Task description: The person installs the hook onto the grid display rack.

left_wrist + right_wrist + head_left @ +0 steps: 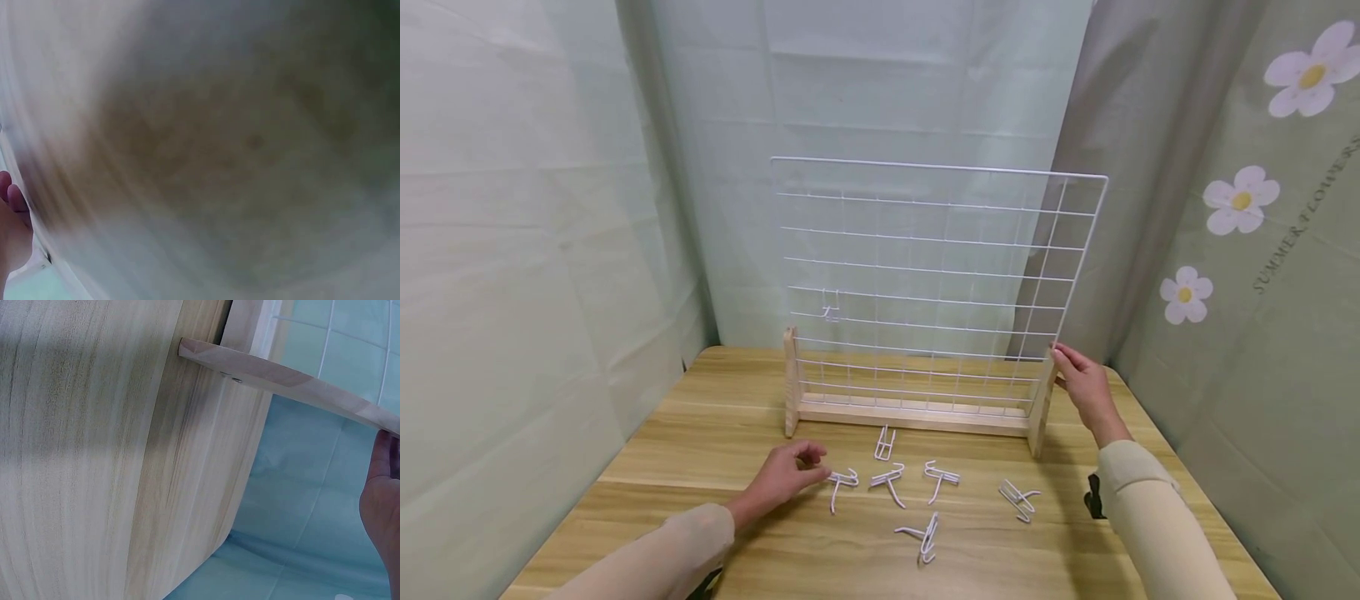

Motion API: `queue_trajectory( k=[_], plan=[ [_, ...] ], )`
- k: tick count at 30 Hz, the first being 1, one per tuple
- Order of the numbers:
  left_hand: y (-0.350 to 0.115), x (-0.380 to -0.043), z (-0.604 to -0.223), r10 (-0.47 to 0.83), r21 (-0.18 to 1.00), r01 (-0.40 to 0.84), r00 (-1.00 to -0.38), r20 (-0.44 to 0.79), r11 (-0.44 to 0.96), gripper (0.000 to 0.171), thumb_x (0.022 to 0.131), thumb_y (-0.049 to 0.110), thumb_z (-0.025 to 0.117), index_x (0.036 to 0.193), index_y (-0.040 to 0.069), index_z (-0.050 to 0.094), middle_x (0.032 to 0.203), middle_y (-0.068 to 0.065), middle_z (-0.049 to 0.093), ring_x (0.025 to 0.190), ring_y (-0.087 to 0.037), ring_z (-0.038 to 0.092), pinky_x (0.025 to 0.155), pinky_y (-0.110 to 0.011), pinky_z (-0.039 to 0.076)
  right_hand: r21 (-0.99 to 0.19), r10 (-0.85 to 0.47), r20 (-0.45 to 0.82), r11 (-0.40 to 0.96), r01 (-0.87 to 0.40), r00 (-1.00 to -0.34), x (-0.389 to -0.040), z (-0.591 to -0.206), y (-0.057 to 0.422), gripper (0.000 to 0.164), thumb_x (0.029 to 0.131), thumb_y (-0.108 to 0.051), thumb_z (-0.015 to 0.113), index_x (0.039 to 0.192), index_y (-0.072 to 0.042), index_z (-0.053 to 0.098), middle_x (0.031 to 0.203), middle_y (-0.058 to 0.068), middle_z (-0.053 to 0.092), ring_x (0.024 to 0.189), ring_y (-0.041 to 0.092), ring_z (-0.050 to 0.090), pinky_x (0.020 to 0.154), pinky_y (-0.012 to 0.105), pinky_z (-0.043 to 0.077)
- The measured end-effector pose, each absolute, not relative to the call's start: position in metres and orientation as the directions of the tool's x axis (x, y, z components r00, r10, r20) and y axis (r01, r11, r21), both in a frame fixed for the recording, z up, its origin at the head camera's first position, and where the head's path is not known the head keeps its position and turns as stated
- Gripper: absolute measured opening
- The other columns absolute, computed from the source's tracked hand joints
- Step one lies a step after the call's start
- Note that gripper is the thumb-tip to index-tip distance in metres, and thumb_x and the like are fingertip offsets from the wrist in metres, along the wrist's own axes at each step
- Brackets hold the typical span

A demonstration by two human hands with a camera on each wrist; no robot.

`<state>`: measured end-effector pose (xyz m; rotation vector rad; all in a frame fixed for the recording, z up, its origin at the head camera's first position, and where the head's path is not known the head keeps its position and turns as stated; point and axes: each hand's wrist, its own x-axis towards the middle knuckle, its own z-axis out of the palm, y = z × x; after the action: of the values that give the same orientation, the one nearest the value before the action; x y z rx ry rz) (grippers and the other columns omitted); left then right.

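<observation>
A white wire grid rack [925, 271] stands upright in a wooden base [917, 414] on the table. My right hand [1086, 387] pinches the rack at the top of its right wooden post [1040, 408]; in the right wrist view, fingertips meet the end of that post [269, 370]. Low on the table, my left hand [786, 475] is beside a white wire hook [842, 482], thumb tip at its left end, fingers loosely bent. Whether it touches the hook I cannot tell. Another hook [831, 310] hangs on the grid's left part. The left wrist view is mostly blurred.
Several more white hooks lie in front of the base, among them a hook [885, 444] close to it, a hook [1018, 500] at the right and a hook [927, 537] nearest me. Fabric curtains [880, 92] enclose the wooden table [700, 425] behind and at both sides.
</observation>
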<state>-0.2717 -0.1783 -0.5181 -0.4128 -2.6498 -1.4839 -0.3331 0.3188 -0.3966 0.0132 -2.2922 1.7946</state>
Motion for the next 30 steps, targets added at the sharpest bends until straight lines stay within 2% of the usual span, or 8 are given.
queue_trajectory(
  k=[13, 21, 30],
  plan=[
    [-0.177, -0.274, -0.516, 0.192, 0.812, 0.309, -0.95, 0.244, 0.495, 0.026, 0.083, 0.016, 0.081, 0.101, 0.003, 0.068, 0.091, -0.002, 0.066, 0.087, -0.017, 0.06, 0.077, -0.028, 0.051, -0.956, 0.14, 0.196, 0.249, -0.158, -0.971, -0.334, -0.398, 0.319, 0.063, 0.103, -0.043, 0.047, 0.149, 0.0, 0.039, 0.152, 0.021, 0.039, 0.139, 0.036, 0.037, 0.108, 0.049, 0.035],
    [-0.176, -0.267, -0.519, 0.175, 0.832, 0.317, -0.948, 0.266, 0.455, 0.017, 0.082, 0.012, 0.081, 0.091, 0.007, 0.067, 0.085, 0.002, 0.064, 0.082, -0.013, 0.06, 0.076, -0.027, 0.052, -0.955, 0.129, 0.198, 0.25, -0.162, -0.972, -0.334, -0.398, 0.32, 0.063, 0.104, -0.042, 0.046, 0.149, 0.0, 0.039, 0.152, 0.021, 0.039, 0.139, 0.036, 0.037, 0.108, 0.049, 0.035],
    [-0.169, -0.258, -0.521, 0.171, 0.862, 0.274, -0.96, 0.221, 0.426, 0.015, 0.082, 0.011, 0.081, 0.087, 0.006, 0.068, 0.081, 0.0, 0.065, 0.078, -0.012, 0.059, 0.07, -0.024, 0.051, -0.954, 0.12, 0.2, 0.251, -0.165, -0.972, -0.335, -0.398, 0.32, 0.063, 0.104, -0.043, 0.045, 0.15, -0.001, 0.038, 0.153, 0.02, 0.039, 0.139, 0.034, 0.038, 0.107, 0.046, 0.037]
  ],
)
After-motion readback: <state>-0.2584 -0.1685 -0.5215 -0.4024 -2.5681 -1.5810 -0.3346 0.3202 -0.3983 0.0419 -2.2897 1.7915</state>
